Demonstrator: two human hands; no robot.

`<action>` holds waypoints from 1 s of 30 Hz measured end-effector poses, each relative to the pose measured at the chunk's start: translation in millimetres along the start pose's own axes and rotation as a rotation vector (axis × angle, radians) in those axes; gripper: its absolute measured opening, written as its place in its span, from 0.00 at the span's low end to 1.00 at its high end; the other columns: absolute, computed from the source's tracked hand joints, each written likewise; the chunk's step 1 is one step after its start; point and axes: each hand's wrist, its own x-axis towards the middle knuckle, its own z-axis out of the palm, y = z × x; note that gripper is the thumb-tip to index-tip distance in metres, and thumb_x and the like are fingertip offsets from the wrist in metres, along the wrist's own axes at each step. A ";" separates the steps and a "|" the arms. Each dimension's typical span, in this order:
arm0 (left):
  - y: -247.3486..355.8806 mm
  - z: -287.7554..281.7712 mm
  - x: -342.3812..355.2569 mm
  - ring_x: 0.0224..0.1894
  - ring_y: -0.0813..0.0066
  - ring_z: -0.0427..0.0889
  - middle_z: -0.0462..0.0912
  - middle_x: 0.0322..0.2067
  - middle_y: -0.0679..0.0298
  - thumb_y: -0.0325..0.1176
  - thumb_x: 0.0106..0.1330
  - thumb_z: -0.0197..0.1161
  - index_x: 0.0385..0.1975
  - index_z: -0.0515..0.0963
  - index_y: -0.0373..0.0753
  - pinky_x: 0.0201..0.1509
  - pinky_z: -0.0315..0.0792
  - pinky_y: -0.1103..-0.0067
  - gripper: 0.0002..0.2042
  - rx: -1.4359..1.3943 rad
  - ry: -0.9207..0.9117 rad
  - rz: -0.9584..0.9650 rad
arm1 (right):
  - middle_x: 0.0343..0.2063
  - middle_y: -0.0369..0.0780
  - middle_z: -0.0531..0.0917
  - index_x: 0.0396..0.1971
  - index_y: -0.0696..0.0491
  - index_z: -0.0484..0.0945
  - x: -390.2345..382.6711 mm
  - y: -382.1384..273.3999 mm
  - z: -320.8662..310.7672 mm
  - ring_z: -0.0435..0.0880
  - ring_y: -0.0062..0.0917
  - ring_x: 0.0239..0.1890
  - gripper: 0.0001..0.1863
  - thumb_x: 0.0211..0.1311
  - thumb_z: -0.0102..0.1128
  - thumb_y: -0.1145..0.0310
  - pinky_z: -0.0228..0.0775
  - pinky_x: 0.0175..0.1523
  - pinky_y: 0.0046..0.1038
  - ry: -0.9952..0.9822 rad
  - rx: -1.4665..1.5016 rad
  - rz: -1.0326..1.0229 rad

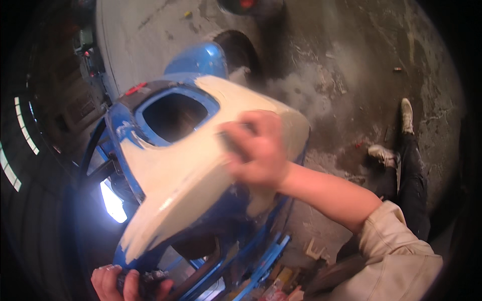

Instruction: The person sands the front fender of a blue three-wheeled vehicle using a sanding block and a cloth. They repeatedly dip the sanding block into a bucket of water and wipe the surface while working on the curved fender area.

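Note:
A blue vehicle body panel (206, 220) fills the middle, its upper surface coated with cream body filler (170, 165). My right hand (258, 150) presses on the filler near the panel's bend. Its fingers are curled round a dark block (234, 146), which is mostly hidden and smeared by motion. To the left of that hand is a rounded opening (175, 118) with a blue rim. At the panel's lower left corner, my left hand (118, 283) is closed over a dark, shiny, crinkled part (145, 281). What lies under this wrapping cannot be made out.
Blue bars (263, 266) and a cream bracket (316, 249) lie below the panel. A bright lamp (113, 200) glows on the left. Beyond the panel are a blue fender (201, 60) and a tyre (236, 50). My dark-trousered legs and pale shoes (407, 115) show on the stained floor (341, 75).

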 end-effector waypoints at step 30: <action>27.6 26.4 32.3 0.26 0.60 0.79 0.77 0.24 0.56 0.41 0.70 0.72 0.27 0.81 0.40 0.29 0.71 0.71 0.13 0.017 0.094 -0.017 | 0.48 0.42 0.75 0.54 0.47 0.86 -37.5 37.2 11.1 0.74 0.39 0.52 0.27 0.50 0.70 0.60 0.65 0.62 0.40 0.056 0.016 0.051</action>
